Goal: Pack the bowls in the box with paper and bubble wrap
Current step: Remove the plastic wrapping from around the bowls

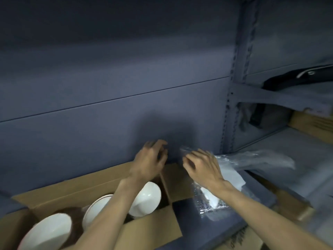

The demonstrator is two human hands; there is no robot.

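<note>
A dim blue-grey metal shelf (234,230) with a plain back panel carries everything here. Nearest, the open brown cardboard box (158,230) holds three white glazed bowls: one at its near left end (48,231), one in the middle tipped on edge (93,210), and one at its far right end (149,197), bare of any wrapping. Just right of the box lies a sheet of clear bubble wrap (212,206) with white paper (232,177) on it; the film trails further right from the box, its long axis running across the shelf. Beyond the box's far flap, both hands hover. The right hand (201,165) is nearer the wrap, and its curled fingers seem to pinch the film's edge, though blur makes this uncertain. The left hand (149,159) has loosely curled fingers holding nothing visible.
</note>
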